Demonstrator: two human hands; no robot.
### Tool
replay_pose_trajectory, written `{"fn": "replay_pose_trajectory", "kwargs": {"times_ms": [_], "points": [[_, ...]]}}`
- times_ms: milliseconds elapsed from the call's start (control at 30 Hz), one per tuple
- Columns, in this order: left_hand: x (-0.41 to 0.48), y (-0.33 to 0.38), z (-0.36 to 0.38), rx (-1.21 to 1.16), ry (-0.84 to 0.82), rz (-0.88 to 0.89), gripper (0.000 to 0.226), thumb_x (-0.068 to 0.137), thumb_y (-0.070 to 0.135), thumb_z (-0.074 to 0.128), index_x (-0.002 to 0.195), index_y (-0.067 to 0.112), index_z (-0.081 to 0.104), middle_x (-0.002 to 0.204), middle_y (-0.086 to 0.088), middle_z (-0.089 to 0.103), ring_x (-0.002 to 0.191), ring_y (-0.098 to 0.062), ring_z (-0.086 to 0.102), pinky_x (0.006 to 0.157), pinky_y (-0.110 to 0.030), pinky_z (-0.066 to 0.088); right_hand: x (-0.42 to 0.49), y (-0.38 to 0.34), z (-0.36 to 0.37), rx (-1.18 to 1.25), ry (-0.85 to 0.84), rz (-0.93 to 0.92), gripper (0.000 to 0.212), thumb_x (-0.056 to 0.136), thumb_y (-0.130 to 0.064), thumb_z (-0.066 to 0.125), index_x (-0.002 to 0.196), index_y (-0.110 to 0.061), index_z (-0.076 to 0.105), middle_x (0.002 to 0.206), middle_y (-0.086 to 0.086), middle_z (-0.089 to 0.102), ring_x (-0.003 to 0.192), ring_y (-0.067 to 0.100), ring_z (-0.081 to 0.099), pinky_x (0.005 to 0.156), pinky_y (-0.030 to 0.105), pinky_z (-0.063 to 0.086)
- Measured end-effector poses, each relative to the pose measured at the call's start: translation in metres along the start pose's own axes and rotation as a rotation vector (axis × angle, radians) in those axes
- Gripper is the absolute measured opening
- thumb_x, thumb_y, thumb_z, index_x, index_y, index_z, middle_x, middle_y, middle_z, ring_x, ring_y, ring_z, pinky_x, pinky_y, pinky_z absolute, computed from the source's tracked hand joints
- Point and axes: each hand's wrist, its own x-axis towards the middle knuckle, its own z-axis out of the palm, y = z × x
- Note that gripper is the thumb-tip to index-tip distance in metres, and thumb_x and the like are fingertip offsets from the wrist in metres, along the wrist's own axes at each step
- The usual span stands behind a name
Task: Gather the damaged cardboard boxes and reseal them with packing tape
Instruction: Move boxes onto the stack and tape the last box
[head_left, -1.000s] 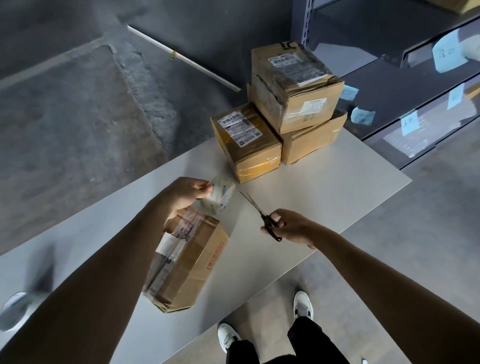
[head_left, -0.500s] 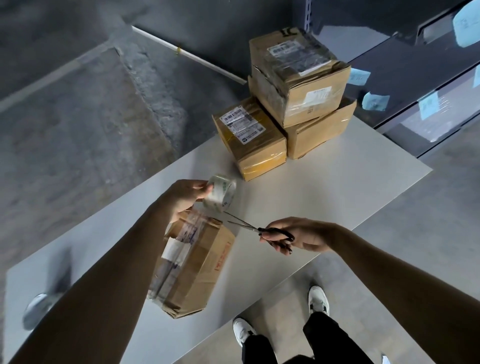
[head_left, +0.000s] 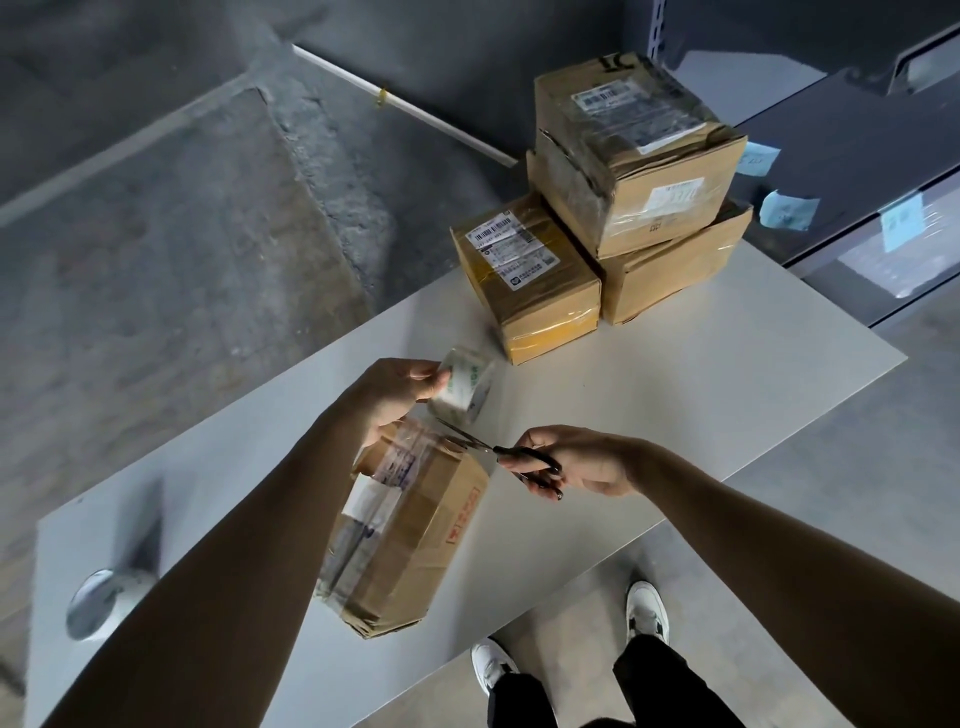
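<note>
Flat white table (head_left: 675, 415): the battered brown cardboard box (head_left: 415, 530) lies by its near edge, so a tug might slide it off. Left hand (head_left: 395, 400) pinches the clear packing tape roll (head_left: 465, 384) just above; right hand (head_left: 576, 460) grips black-handled scissors (head_left: 498, 451) at the strip. Slack there and tape probably sticks to itself.

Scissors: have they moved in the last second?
Yes. Against the near cardboard box, the scissors in the right hand have swung left; their blades now reach the tape strip under the tape roll.
</note>
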Motion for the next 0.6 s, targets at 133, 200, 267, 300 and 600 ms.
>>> {"fn": "replay_pose_trajectory", "kwargs": {"times_ms": [133,200,267,300,600], "points": [[0.001,0.000,0.000,-0.001,-0.004,0.014,0.051,0.080,0.044,0.073,0.124,0.020,0.068,0.127,-0.004,0.067,0.121,-0.026,0.057,0.106,-0.053,0.042,0.007,-0.005,0.003,0.009,-0.029,-0.016,0.023,0.094,-0.030,0.064,0.102,-0.009,0.057,0.077,0.007,0.057,0.063,0.014,0.049,0.065,0.028,0.042],[0.001,0.001,0.000,0.000,-0.004,0.021,0.047,0.084,0.041,0.072,0.125,0.020,0.068,0.128,-0.004,0.066,0.120,-0.024,0.056,0.105,-0.051,0.043,0.009,-0.006,0.004,0.013,-0.030,-0.017,0.026,0.093,-0.032,0.065,0.105,-0.010,0.057,0.078,0.007,0.057,0.065,0.015,0.049,0.066,0.029,0.042],[0.001,0.001,0.000,0.003,-0.006,0.018,0.045,0.087,0.040,0.071,0.127,0.020,0.066,0.132,-0.005,0.064,0.119,-0.024,0.055,0.101,-0.048,0.044,0.012,-0.006,0.004,0.023,-0.020,-0.015,0.030,0.091,-0.033,0.067,0.106,-0.010,0.058,0.079,0.007,0.059,0.066,0.016,0.049,0.066,0.029,0.043],[0.001,0.001,0.000,0.004,-0.009,0.015,0.045,0.087,0.040,0.070,0.127,0.020,0.066,0.133,-0.005,0.063,0.122,-0.027,0.054,0.101,-0.048,0.044,0.013,-0.007,0.005,0.022,-0.020,-0.015,0.030,0.091,-0.033,0.067,0.106,-0.009,0.058,0.079,0.006,0.059,0.066,0.016,0.050,0.067,0.029,0.043],[-0.001,0.002,0.002,-0.008,-0.026,0.016,0.044,0.090,0.037,0.068,0.130,0.018,0.064,0.135,-0.006,0.062,0.130,-0.029,0.049,0.094,-0.042,0.040,0.018,-0.007,0.007,0.016,-0.010,0.000,0.028,0.092,-0.026,0.069,0.108,-0.006,0.058,0.084,0.008,0.061,0.069,0.015,0.053,0.068,0.028,0.045]]}}
